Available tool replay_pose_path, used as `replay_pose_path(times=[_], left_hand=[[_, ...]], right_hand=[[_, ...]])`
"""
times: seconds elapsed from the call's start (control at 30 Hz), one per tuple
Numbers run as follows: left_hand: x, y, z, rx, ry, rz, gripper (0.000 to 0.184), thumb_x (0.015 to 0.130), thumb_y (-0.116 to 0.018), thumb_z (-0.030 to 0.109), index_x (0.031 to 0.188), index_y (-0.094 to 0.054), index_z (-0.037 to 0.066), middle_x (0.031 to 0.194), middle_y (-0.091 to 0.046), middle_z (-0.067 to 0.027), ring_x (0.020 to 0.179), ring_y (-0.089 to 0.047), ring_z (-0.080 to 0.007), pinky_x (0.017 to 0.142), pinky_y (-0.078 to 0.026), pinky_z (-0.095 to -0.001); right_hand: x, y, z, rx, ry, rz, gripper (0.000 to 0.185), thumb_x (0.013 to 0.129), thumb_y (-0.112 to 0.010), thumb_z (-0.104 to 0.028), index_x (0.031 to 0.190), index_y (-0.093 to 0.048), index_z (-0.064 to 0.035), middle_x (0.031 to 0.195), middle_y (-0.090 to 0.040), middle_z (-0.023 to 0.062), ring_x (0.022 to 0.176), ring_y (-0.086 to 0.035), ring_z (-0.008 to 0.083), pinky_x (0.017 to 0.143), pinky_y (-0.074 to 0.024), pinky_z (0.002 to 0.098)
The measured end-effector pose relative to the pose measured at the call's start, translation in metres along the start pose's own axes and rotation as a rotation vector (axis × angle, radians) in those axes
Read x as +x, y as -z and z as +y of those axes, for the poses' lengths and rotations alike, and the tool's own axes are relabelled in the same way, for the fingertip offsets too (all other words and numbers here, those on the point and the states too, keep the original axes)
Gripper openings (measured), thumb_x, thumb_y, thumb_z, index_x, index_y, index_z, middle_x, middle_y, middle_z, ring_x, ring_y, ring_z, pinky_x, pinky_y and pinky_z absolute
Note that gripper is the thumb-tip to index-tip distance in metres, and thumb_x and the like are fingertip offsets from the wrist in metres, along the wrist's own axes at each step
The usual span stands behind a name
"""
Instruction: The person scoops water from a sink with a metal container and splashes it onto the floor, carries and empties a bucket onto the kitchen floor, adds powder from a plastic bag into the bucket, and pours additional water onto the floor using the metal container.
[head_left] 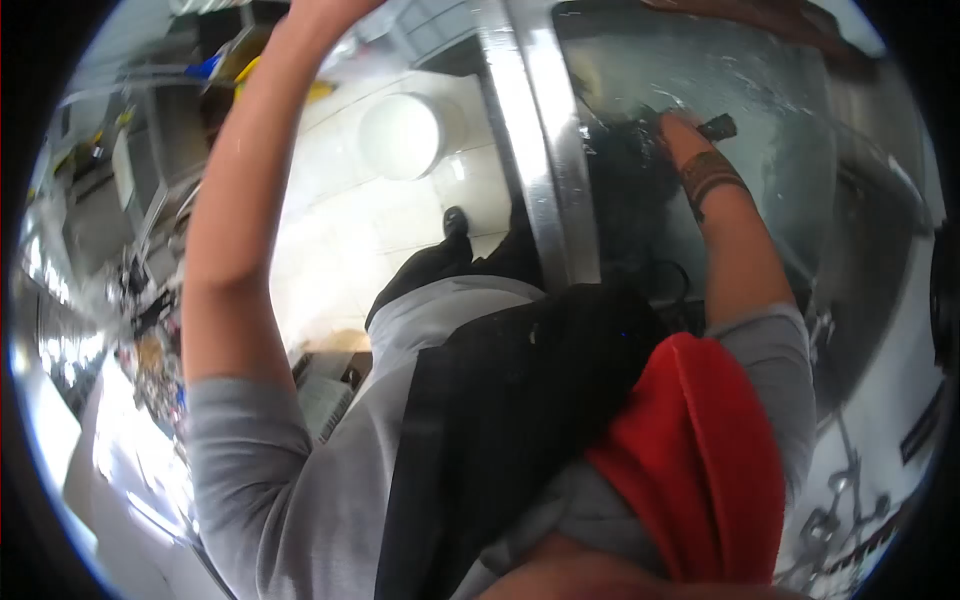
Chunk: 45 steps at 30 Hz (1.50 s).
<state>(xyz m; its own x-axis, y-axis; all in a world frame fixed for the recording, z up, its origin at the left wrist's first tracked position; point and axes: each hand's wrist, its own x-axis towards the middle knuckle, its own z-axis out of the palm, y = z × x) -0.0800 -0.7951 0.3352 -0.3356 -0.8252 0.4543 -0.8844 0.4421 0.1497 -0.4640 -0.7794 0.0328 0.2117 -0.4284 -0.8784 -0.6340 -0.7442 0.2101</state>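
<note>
Person at a metal-sided, water-filled sink (548, 150), seen from the head camera. The right hand (676, 128) reaches down into the right part of the scene, at a small dark object with a blunt end (719, 127) in the sink. Blur and water obscure the fingers, so whether they grasp the object or only touch it cannot be told. A dark patterned band (715, 178) encircles the right wrist. The left forearm (250, 150) extends toward the far edge on the left; the left hand lies beyond view, and its state cannot be told. Left of the sink, a round white container (400, 137) rests on the pale tiled floor (340, 215). Near: a black apron (480, 430) over a grey short-sleeved shirt (330, 500), and a red cloth (705, 450) at the right.
</note>
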Motion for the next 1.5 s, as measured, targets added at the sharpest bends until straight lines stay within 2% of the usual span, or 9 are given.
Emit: replay_pose_path(times=[0.1,0.23,0.43,0.73,0.93,1.03,1.2,1.27,1.5], left_hand=[[-0.060,-0.024,0.052,-0.077,0.209,-0.024,0.033,0.081,-0.061,0.011,0.114,-0.058,0.010,0.110,-0.063,-0.0158,0.101,-0.061,-0.0350,0.085,-0.050,-0.0418],[-0.092,-0.115,0.135,-0.324,-0.242,-0.413,0.026,0.079,-0.058,0.010,0.104,-0.064,0.007,0.117,-0.060,-0.0108,0.110,-0.057,-0.0310,0.101,-0.041,-0.0379],[-0.078,-0.217,0.210,0.067,-0.102,-1.407,0.035,0.077,-0.064,0.023,0.110,-0.067,0.010,0.107,-0.068,-0.0103,0.110,-0.061,-0.0258,0.088,-0.050,-0.0412],[-0.074,-0.244,0.283,-0.168,-0.177,-1.251,0.029,0.073,-0.061,0.017,0.099,-0.072,0.009,0.110,-0.067,-0.0119,0.107,-0.061,-0.0270,0.089,-0.045,-0.0456],[-0.064,-0.225,0.256,-0.109,-0.344,-0.914,0.028,0.069,-0.061,0.015,0.094,-0.071,0.008,0.103,-0.067,-0.0131,0.101,-0.061,-0.0308,0.090,-0.044,-0.0438],[-0.063,-0.147,0.210,-0.209,-0.217,-0.695,0.025,0.071,-0.058,0.009,0.093,-0.068,0.004,0.105,-0.064,-0.0152,0.105,-0.057,-0.0328,0.093,-0.044,-0.0425],[-0.152,-0.036,0.114,-0.268,0.114,-0.234,0.021,0.075,-0.058,0.011,0.095,-0.065,0.004,0.098,-0.062,-0.0157,0.099,-0.057,-0.0348,0.088,-0.046,-0.0435],[-0.220,-0.009,0.083,-0.210,0.288,-0.204,0.021,0.077,-0.058,0.011,0.096,-0.064,0.004,0.097,-0.062,-0.0166,0.098,-0.056,-0.0357,0.087,-0.046,-0.0443],[-0.602,0.068,0.060,-0.103,1.022,-0.461,0.021,0.084,-0.056,0.019,0.096,-0.063,0.003,0.100,-0.062,-0.0206,0.096,-0.058,-0.0374,0.085,-0.048,-0.0457]], right_hand=[[-0.058,-0.005,0.018,0.187,0.030,-0.355,0.041,0.081,-0.058,-0.030,0.119,-0.064,-0.0151,0.118,-0.064,0.0069,0.104,-0.063,0.0291,0.085,-0.0507,0.0449],[-0.122,-0.055,-0.005,0.675,-0.187,0.062,0.035,0.078,-0.061,-0.028,0.109,-0.066,-0.0111,0.109,-0.066,0.0153,0.101,-0.063,0.0341,0.084,-0.0509,0.0461],[-0.202,-0.079,-0.043,1.068,-0.651,0.532,0.028,0.078,-0.063,-0.026,0.096,-0.064,-0.0043,0.091,-0.067,0.0200,0.090,-0.064,0.0376,0.080,-0.0506,0.0466],[-0.229,-0.109,-0.010,1.122,-0.875,1.568,0.025,0.067,-0.069,-0.010,0.089,-0.060,0.0000,0.084,-0.066,0.0194,0.082,-0.062,0.0421,0.075,-0.0482,0.0473],[-0.289,-0.075,0.005,0.781,-0.638,1.528,0.019,0.070,-0.061,-0.008,0.086,-0.062,0.0024,0.095,-0.065,0.0225,0.090,-0.060,0.0433,0.080,-0.0463,0.0492],[-0.309,-0.078,0.009,0.828,-0.839,1.105,0.016,0.073,-0.058,-0.008,0.085,-0.060,0.0031,0.098,-0.065,0.0244,0.094,-0.060,0.0444,0.083,-0.0464,0.0484],[-0.168,-0.224,0.059,0.559,-0.587,0.800,0.009,0.079,-0.056,-0.008,0.079,-0.052,0.0002,0.079,-0.063,0.0215,0.073,-0.062,0.0406,0.065,-0.0497,0.0472],[-0.161,-0.175,0.026,2.055,-0.240,0.511,0.015,0.085,-0.053,-0.008,0.071,-0.048,-0.0056,0.059,-0.050,0.0099,0.049,-0.052,0.0254,0.049,-0.0450,0.0399],[-0.223,-0.081,-0.058,3.359,0.412,-0.001,0.029,0.091,-0.049,-0.013,0.065,-0.038,-0.0098,0.058,-0.041,0.0008,0.045,-0.040,0.0102,0.043,-0.0390,0.0232]])
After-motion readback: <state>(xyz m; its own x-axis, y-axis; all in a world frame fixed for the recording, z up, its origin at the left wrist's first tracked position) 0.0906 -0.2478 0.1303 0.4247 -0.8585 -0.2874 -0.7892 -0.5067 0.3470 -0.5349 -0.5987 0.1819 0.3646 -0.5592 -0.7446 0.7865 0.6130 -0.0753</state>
